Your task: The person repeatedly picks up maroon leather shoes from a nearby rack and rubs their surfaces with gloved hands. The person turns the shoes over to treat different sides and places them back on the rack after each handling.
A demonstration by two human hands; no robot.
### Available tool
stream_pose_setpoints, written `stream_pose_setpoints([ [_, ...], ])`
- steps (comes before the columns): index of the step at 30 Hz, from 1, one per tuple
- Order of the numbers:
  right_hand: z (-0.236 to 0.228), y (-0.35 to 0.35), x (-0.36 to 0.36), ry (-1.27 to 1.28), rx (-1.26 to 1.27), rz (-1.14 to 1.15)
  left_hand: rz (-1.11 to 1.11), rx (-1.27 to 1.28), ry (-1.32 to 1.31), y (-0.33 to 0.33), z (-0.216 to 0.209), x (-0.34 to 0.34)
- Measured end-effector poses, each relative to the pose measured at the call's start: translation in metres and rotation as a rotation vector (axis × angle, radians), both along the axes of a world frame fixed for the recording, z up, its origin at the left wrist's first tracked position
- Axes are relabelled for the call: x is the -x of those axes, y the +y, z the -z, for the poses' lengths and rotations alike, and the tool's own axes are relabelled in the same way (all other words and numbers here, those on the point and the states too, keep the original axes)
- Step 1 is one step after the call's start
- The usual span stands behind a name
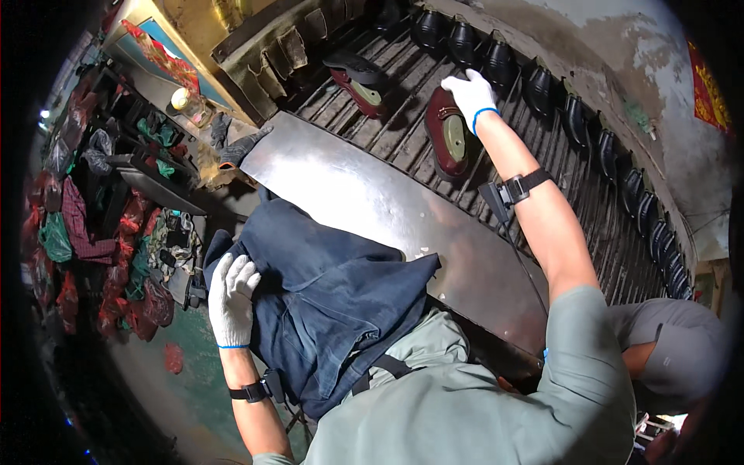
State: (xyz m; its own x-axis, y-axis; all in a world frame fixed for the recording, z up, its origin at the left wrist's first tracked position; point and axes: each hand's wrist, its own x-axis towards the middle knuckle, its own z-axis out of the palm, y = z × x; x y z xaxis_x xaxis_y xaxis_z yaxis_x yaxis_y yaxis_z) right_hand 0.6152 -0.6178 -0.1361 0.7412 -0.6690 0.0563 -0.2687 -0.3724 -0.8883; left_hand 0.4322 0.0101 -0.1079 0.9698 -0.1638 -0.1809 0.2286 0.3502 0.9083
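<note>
My right hand (471,94), in a white knit glove with a blue cuff, is closed on the far end of a dark red shoe (439,128). A greenish last (455,139) fills the shoe's opening. To its left, a second dark red shoe (353,91) with a similar last lies on the slatted rack (391,143). A black sole (355,67) overlaps that shoe. My left hand (232,301), gloved the same way, rests beside the dark blue cloth (310,271) over my lap. Its fingers are loosely bent and apart, with nothing seen in them.
A bare metal sheet (372,201) lies between me and the rack. Black shoes (538,91) line the rack's far edge along the wall. Dark gloves (242,146) and a jar (194,108) sit at the left. Hanging bags (132,225) crowd the far left. Another person's grey-clad leg (682,341) is at right.
</note>
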Motion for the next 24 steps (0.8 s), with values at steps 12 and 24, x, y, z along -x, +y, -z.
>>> stream_pose_setpoints([
  [12,0.035,0.105,-0.082,0.124,0.442,-0.236,-0.03,-0.112,-0.042,-0.024,-0.01,0.002],
  [24,0.042,0.12,-0.086,0.061,0.217,-0.367,0.037,0.113,-0.02,-0.015,-0.017,0.012],
])
